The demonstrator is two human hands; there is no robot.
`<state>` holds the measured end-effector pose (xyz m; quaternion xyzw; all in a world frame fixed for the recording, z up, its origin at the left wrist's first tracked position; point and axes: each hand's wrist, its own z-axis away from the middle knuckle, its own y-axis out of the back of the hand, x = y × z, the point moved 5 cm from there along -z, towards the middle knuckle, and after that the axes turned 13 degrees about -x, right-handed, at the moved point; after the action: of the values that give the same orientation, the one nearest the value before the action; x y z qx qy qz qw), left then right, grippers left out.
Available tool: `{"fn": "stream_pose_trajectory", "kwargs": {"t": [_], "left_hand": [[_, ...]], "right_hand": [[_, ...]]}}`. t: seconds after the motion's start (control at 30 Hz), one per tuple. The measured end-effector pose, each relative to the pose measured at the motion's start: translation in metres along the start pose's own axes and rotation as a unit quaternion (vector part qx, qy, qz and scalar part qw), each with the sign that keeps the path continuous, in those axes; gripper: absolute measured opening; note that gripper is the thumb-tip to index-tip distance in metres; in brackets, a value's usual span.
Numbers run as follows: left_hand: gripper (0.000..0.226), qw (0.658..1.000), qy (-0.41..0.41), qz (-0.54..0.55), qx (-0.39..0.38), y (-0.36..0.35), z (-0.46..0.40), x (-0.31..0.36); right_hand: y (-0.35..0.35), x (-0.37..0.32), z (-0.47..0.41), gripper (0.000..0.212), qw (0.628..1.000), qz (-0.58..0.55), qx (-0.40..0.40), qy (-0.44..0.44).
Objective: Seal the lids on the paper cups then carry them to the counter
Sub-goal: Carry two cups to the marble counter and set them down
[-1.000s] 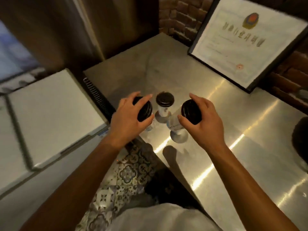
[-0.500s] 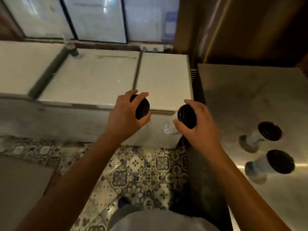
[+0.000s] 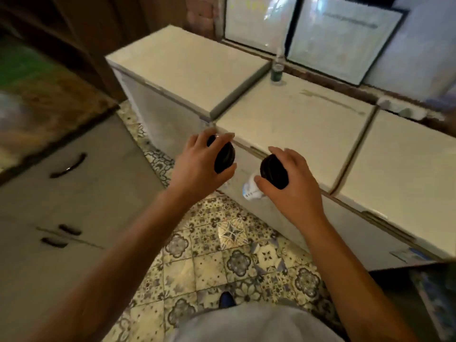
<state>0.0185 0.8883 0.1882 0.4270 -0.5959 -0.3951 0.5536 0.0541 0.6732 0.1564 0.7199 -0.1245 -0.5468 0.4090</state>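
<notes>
Each of my hands carries one paper cup with a black lid, held from above in the air over the tiled floor. My left hand (image 3: 197, 166) grips the lid of the left cup (image 3: 224, 157); that cup's body is hidden behind the hand. My right hand (image 3: 288, 183) grips the lid of the right cup (image 3: 274, 171), whose white body (image 3: 251, 190) shows below my thumb. Both lids sit on their cups.
Three white chest freezers (image 3: 296, 119) stand in a row ahead and to the right, with a green bottle (image 3: 277, 70) on top. Grey cabinet drawers with dark handles (image 3: 69, 166) are on the left. Patterned floor tiles (image 3: 222, 255) run between them. Framed papers (image 3: 340, 38) lean at the back.
I have turned left away from the steel table; the two cups left on it are out of view. The freezers now lie ahead and the grey cabinet appears. Both hands still hold their cups.
</notes>
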Motion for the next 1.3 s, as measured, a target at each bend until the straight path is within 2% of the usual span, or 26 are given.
{"fn": "stream_pose_trajectory", "kwargs": {"t": [0.3, 0.6, 0.77, 1.0, 1.13, 1.3], "left_hand": [[0.069, 0.983, 0.181, -0.012, 0.037, 0.036, 0.047, -0.14], [0.072, 0.932, 0.348, -0.042, 0.09, 0.096, 0.058, -0.259], [0.073, 0.911, 0.388, -0.064, 0.127, 0.137, 0.049, -0.302], [0.075, 0.889, 0.42, -0.1, 0.152, 0.179, 0.05, -0.359], [0.074, 0.881, 0.435, -0.1, 0.156, 0.198, 0.056, -0.408], [0.072, 0.882, 0.437, -0.099, 0.148, 0.221, 0.067, -0.495]], "right_hand": [[-0.106, -0.087, -0.106, 0.067, 0.987, -0.017, -0.129, 0.096], [-0.192, -0.186, -0.237, 0.065, 0.945, -0.026, -0.239, 0.222], [-0.215, -0.248, -0.302, 0.07, 0.915, 0.006, -0.26, 0.307], [-0.256, -0.335, -0.348, 0.071, 0.881, 0.026, -0.263, 0.392], [-0.292, -0.384, -0.372, 0.072, 0.874, 0.05, -0.262, 0.407], [-0.354, -0.438, -0.391, 0.074, 0.864, 0.073, -0.305, 0.394]]}}
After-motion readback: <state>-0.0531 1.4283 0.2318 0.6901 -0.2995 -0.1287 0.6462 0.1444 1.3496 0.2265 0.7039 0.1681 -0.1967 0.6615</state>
